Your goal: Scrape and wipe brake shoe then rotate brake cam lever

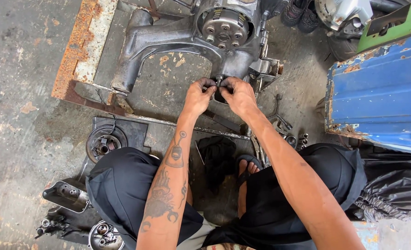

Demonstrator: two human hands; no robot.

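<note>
A grey metal engine case (177, 41) lies on the concrete floor in front of me, with a round clutch hub (224, 28) at its top. My left hand (197, 96) and my right hand (239, 95) meet at the case's lower edge. Both pinch a small dark part (219, 82) between fingertips there. The part itself is mostly hidden by my fingers. My knees in dark shorts frame the lower view.
A rusty steel frame (83, 41) lies at the left. A round metal part (104, 142), a small cover (66, 194) and several loose pieces sit lower left. A T-handle wrench (277, 113) and sockets (302, 139) lie right. A blue metal panel (381, 92) stands far right.
</note>
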